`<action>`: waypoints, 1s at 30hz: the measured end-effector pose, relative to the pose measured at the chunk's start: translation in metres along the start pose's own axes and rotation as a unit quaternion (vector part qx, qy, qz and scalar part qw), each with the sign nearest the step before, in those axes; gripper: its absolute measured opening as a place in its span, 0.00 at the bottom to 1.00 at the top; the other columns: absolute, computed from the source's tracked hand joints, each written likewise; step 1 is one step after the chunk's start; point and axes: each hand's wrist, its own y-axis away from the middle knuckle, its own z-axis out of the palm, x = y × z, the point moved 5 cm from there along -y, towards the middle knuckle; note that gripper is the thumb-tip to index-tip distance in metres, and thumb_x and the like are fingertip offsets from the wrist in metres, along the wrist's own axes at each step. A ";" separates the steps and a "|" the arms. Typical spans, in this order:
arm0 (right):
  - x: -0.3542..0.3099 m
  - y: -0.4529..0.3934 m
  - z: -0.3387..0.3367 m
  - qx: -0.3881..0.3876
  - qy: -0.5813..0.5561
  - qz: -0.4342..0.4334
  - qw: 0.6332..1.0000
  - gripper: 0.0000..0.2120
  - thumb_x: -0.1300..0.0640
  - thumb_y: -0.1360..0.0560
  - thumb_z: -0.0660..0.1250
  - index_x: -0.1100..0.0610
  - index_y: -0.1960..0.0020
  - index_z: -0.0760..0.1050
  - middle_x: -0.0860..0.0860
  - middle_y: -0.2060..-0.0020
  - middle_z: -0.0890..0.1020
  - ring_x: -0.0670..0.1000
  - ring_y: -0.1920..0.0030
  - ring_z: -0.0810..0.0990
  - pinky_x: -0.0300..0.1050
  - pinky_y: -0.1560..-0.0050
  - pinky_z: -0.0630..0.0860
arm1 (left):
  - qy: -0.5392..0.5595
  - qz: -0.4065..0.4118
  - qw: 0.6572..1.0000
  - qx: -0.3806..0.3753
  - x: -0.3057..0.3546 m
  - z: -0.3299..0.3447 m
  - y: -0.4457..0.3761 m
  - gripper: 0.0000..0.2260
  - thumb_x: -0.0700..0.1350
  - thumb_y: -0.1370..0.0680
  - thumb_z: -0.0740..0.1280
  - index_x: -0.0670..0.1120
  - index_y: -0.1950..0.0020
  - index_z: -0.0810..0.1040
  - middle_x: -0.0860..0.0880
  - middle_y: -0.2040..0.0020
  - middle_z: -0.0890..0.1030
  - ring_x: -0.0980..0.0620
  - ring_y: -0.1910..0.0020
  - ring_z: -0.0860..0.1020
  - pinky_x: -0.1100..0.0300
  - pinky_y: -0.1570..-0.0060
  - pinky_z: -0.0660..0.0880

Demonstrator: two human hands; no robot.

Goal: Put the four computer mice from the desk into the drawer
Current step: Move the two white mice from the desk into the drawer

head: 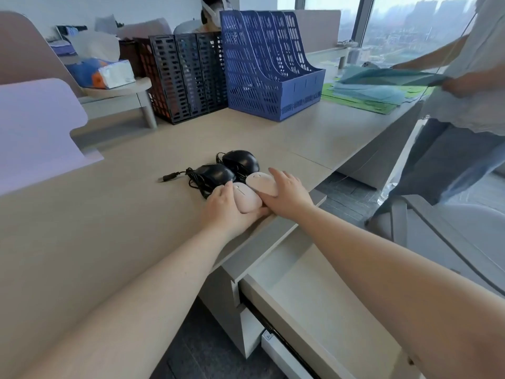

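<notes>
Two pale pink mice and two black wired mice lie together near the desk's point(109, 214) front right edge. My left hand point(226, 212) wraps around the nearer pink mouse point(247, 201) from the left. My right hand point(287, 192) covers the right side of the farther pink mouse point(258, 181). Both pink mice still rest on the desktop. Behind them sit the left black mouse point(217, 173) and the right black mouse point(241, 161), their cables tangled, with a USB plug point(169, 177) sticking out leftward. Below the desk edge the drawer point(314, 296) stands pulled open, its pale inside bare.
A black file rack point(188, 77) and a blue file rack point(273, 67) stand at the back of the desk. A tissue pack point(114, 73) sits on a shelf at back left. A standing person point(464, 105) handles green folders point(382, 86) at the right.
</notes>
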 end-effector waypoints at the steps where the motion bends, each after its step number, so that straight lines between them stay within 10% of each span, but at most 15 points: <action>1: 0.000 -0.002 0.002 -0.004 0.000 -0.002 1.000 0.31 0.44 0.26 0.63 0.53 0.26 0.62 0.54 0.31 0.72 0.59 0.31 0.68 0.52 0.34 0.67 | 0.003 -0.003 1.000 -0.002 0.000 0.001 -0.003 0.50 0.67 0.37 0.73 0.43 0.25 0.58 0.44 0.27 0.65 0.46 0.27 0.64 0.54 0.30 0.63; 19: 0.090 0.073 -0.048 0.050 -0.075 0.111 0.990 0.31 0.52 0.29 0.67 0.48 0.28 0.63 0.54 0.33 0.69 0.57 0.34 0.71 0.54 0.38 0.72 | -0.050 0.021 0.997 0.053 0.068 0.040 0.079 0.50 0.67 0.37 0.71 0.42 0.25 0.56 0.43 0.32 0.67 0.45 0.32 0.64 0.56 0.34 0.63; 30: 0.153 0.103 -0.013 -0.068 -0.060 0.164 0.982 0.36 0.50 0.29 0.72 0.50 0.26 0.60 0.55 0.31 0.68 0.58 0.32 0.71 0.54 0.35 0.71 | -0.070 -0.063 0.994 -0.056 0.073 0.127 0.115 0.45 0.62 0.36 0.71 0.43 0.27 0.58 0.47 0.33 0.67 0.47 0.32 0.65 0.56 0.37 0.67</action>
